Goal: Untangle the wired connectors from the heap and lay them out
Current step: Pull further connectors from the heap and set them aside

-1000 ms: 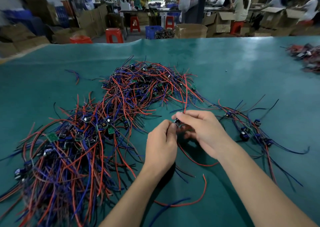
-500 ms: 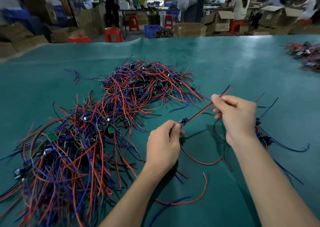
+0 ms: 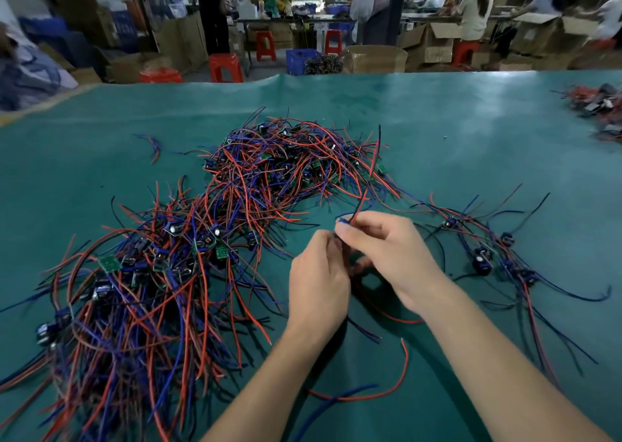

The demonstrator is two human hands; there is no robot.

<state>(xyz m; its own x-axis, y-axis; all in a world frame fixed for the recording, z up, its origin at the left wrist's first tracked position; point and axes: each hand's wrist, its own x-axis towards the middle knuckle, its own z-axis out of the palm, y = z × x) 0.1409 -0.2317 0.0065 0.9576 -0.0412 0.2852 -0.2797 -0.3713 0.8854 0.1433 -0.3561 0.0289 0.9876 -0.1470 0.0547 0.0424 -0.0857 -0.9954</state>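
Both hands meet above the tabletop (image 3: 471, 132): right hand (image 3: 387, 253) pinches a wired connector's (image 3: 343, 221) leads; left hand (image 3: 319, 280) curls beside them, its grip hidden.

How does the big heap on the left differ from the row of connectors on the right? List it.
1. The heap is dense and piled; the laid-out row is sparse and lies flat.
2. The heap's wires cross every way; the row's wires run roughly alongside each other.
3. The heap covers far more of the green mat than the row.
Both hold red, blue and black wires.
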